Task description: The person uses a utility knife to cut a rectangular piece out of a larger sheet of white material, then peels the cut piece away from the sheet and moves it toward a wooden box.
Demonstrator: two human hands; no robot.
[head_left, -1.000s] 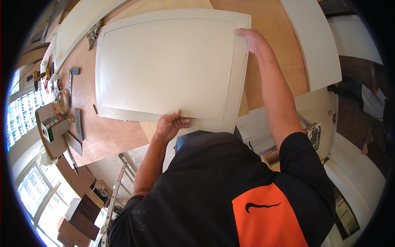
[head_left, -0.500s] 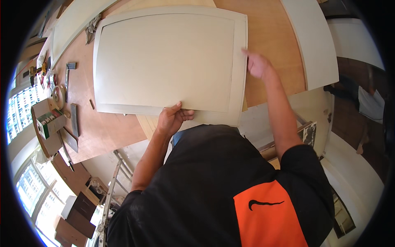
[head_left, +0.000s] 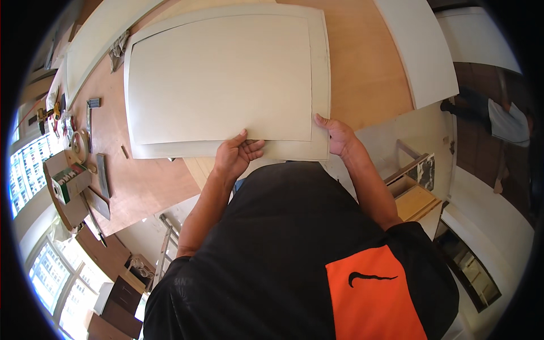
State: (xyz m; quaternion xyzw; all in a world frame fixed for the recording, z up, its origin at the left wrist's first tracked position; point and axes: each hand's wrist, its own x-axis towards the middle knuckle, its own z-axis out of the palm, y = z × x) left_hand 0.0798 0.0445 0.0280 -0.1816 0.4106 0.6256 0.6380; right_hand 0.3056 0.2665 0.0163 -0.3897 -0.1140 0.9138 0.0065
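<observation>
A cream rectangular sheet [head_left: 221, 79] lies on a larger cream panel [head_left: 320, 85] whose border shows around it. The sheet's far edge curves in this view, and a thin dark gap lines part of its rim. My left hand [head_left: 235, 154] is at the sheet's near edge, thumb on top and fingers loosely curled just below that edge. At the panel's right edge, near its front corner, my right hand [head_left: 340, 136] grips the rim; its thumb lies on top and the other fingers are partly hidden.
The wooden worktop [head_left: 362, 62] holds a try square [head_left: 90, 124], a flat metal bar [head_left: 102, 175], a tape roll [head_left: 79, 141] and a crumpled cloth [head_left: 118, 50]. A box [head_left: 69, 181] stands at left. A ladder [head_left: 164, 249] leans below; another person [head_left: 507, 122] is at far right.
My right hand has come down from above the panel's right edge and now grips that edge nearer me. My left hand stays at the sheet's near edge. The whole view has shifted slightly.
</observation>
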